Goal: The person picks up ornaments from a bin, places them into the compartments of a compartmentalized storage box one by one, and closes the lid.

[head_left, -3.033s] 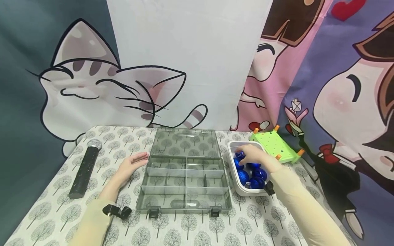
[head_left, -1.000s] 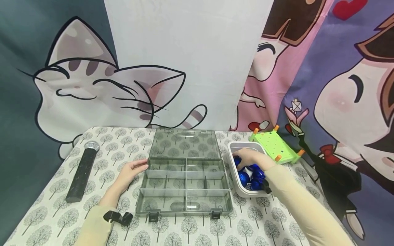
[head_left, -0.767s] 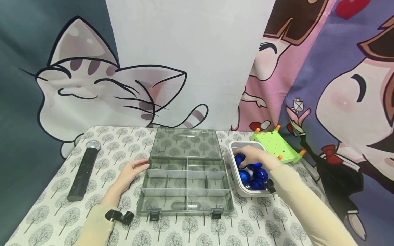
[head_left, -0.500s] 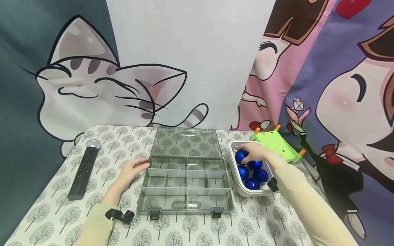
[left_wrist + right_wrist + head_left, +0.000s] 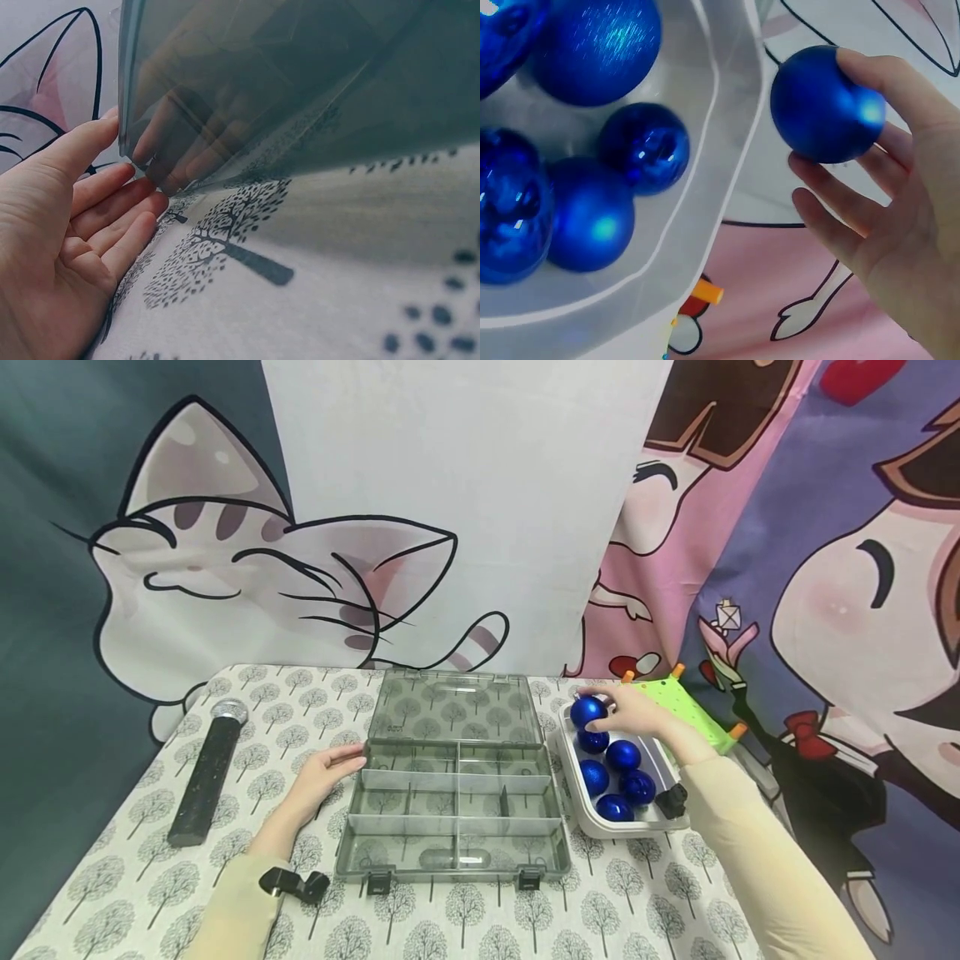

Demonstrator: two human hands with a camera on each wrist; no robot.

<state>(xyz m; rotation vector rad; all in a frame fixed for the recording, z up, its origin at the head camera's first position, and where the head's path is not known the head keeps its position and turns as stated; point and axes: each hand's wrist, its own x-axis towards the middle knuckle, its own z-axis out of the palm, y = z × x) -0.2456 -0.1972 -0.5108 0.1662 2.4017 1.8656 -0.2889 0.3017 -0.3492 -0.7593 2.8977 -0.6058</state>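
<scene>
My right hand (image 5: 633, 708) pinches a matte blue Christmas ball (image 5: 588, 712) above the far end of a white plastic tub (image 5: 590, 821). The right wrist view shows the thumb and fingers round this ball (image 5: 821, 105). Several more blue Christmas balls (image 5: 623, 756), some shiny and some matte, lie in the tub. At the left side of a smoky see-through compartment box (image 5: 456, 817), my left hand (image 5: 318, 781) rests with loose fingers. Its fingertips are right at the box's corner (image 5: 135, 142) in the left wrist view. The box's lid (image 5: 453, 708) lies folded back, and its compartments are bare.
A black microphone (image 5: 202, 777) with a silver head lies at the far left of the tree-print tablecloth (image 5: 465, 918). Behind the tub is a green board with orange legs (image 5: 686, 710). A cartoon-printed curtain (image 5: 465, 527) hangs behind the table.
My right hand has lifted one blue ball from among the others up to the tub's far rim. Other balls in the tub have shifted. The left hand has settled against the box's side.
</scene>
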